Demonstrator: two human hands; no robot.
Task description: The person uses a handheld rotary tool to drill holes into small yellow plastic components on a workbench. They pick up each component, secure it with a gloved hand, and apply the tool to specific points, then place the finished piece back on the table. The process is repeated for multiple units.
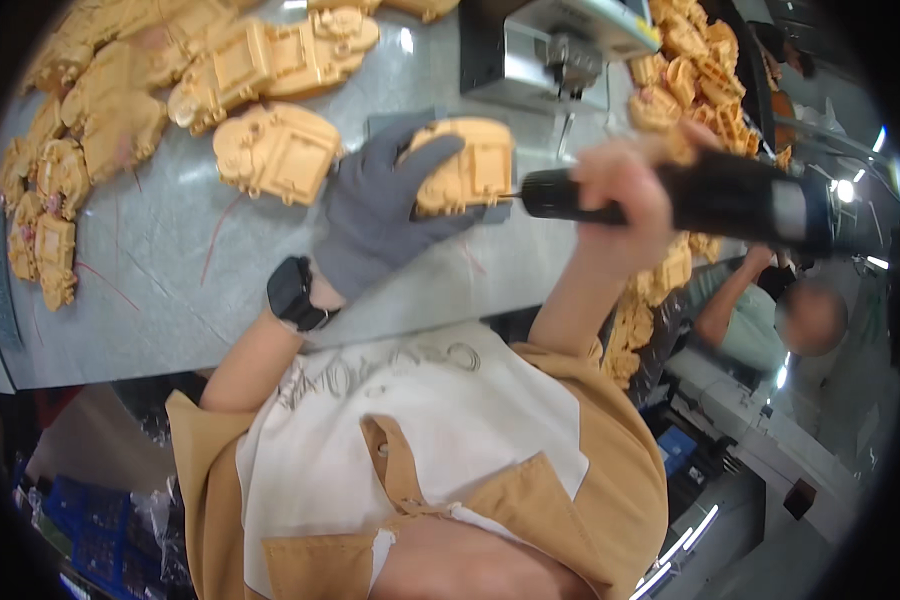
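Observation:
My left hand [378, 212], in a grey glove, grips a yellow-orange plastic housing [482, 165] just above the metal table, its thumb laid across the front face. In my right hand [625, 195], which is bare and a little blurred, is a black electric screwdriver [745, 195] held nearly level. The thin bit of the screwdriver points left and meets the lower right edge of the housing, where small posts stick out. Whether a screw sits at the tip is too small to tell. Left of my glove lies another yellow-orange housing [280, 155] with a square recess.
Several similar housings [120, 100] are heaped along the table's [170, 335] left side and far edge, with thin red wires among them. A grey machine [550, 60] stands at the back. More yellow-orange parts [695, 60] pile up on the right. Another person [755, 310] sits beyond them.

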